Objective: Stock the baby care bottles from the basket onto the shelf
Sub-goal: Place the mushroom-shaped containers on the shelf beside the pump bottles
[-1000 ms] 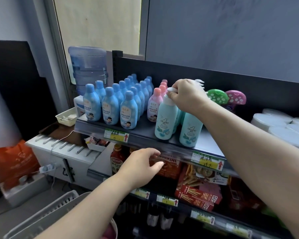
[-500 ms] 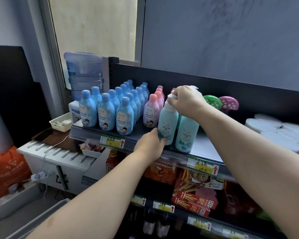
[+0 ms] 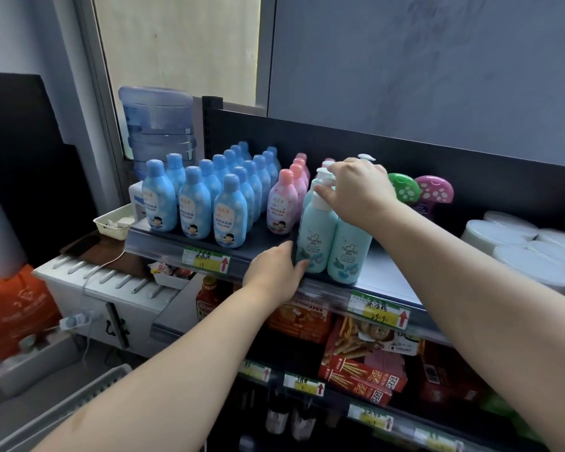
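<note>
Two teal pump bottles stand side by side at the front of the top shelf. My right hand grips the white pump head of the left teal bottle. At that bottle's base, my left hand rests with fingertips on its lower left side. The right teal bottle touches it. Rows of blue bottles and pink bottles fill the shelf's left part. The white basket shows only its rim at the bottom left.
Green and pink mushroom-shaped items stand behind my right wrist. White round lidded packs lie at the shelf's right. Snack boxes fill the shelf below. A water jug and a small white tray sit left.
My left hand rose from below the shelf edge to the base of the left teal bottle. My right hand stayed on the pump head.
</note>
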The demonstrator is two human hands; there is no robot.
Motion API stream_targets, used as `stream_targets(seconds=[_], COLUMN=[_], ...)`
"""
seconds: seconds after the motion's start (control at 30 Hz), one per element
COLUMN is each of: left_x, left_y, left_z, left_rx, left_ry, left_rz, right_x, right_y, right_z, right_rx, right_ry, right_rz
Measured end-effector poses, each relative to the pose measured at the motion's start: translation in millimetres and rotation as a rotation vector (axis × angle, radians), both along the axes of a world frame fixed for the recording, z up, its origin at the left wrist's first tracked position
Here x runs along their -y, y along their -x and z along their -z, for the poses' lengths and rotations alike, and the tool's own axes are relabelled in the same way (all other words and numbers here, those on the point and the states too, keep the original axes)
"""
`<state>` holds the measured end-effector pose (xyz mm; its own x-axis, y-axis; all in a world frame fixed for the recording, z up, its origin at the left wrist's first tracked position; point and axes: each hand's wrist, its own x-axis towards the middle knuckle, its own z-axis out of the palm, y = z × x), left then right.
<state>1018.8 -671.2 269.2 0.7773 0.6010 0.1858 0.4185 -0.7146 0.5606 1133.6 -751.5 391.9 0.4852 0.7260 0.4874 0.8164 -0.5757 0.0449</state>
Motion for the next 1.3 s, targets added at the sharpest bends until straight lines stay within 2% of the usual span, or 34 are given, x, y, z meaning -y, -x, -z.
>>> stream_targets(seconds=[0.13,0.3,0.67,0.87,1.03,1.3], left_x=[-9,-28,-56,-52,-47,-55], left_y=[28,96,266,348,388,403], left_z=[1,25,120,183,229,285], left_rx=[0.091,0.151,-0.083,-0.259,-0.418,-0.549], left_ry=[-0.019,-0.056,-0.066,0.005,0.097,0.257], left_rz=[-0.012,-0.079,-0.235,-0.348,-0.413,-0.491], right_x=[2,-8,-43,-56,-63,-97], right_y=[32,95,215,265,285,292], right_z=[3,39,165,239,295,370], right_rx=[-0.013,-0.113,-0.288,-0.339,-0.371,-0.454], right_ry=[-0.142,-0.059,0.224,0.4,0.6,0.823], right_rz=[-0.187,-0.382,-0.526,-0.577,-0.583,-0.626])
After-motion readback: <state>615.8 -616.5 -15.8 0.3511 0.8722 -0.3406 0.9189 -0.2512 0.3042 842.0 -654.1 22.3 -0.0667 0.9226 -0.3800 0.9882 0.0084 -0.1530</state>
